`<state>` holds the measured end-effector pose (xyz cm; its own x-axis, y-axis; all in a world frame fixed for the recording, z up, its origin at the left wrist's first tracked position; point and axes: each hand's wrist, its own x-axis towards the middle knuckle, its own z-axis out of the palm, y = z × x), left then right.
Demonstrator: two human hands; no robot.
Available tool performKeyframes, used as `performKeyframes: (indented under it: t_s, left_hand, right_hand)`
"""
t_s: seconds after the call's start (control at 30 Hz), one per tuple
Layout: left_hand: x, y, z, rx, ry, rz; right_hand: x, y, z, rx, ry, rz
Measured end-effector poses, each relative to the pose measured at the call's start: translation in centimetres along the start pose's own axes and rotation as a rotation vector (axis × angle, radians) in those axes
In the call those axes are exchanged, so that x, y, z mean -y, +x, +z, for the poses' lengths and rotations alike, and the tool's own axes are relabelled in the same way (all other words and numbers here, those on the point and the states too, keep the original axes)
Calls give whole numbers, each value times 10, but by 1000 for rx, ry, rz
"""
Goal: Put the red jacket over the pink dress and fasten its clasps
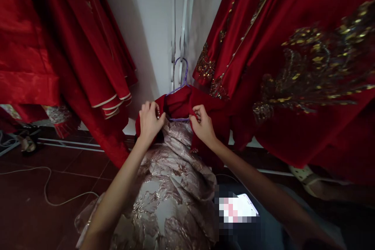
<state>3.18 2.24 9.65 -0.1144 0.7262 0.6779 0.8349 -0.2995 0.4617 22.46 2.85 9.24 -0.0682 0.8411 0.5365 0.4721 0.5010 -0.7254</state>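
A dark red jacket (215,113) hangs on a purple hanger (185,73) in front of the white wall. My left hand (150,120) has its fingers curled over the jacket's left front edge near the collar. On the opposite front edge, my right hand (202,122) pinches the red cloth between thumb and fingers. The jacket's front lies parted between both hands, and the hanger's lower bar shows there. Below hangs a pale pink brocade dress (175,187) with a shiny floral pattern, its upper part partly inside the jacket.
Red garments with cream trim (96,66) hang at left, and red gowns with gold sequins (316,62) at right. White metal bars (182,27) run up the wall. A lit phone (247,205) is at lower right. A white cable (48,183) crosses the tiled floor.
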Motion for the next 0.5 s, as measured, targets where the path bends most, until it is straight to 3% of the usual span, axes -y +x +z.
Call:
performKeyframes:
  t_s: [0.13,0.2,0.3,0.5]
  left_hand:
    - [-26,-28,16,307,-154,86]
    - [-35,-34,27,383,-260,112]
    - [-34,-35,38,352,-425,48]
    - [-21,-45,49,139,-740,-108]
  right_hand:
    - [-8,-6,10,115,119,30]
    - [-11,-8,15,156,181,30]
    - [-16,-7,13,167,248,55]
    - [-22,-13,7,212,488,79]
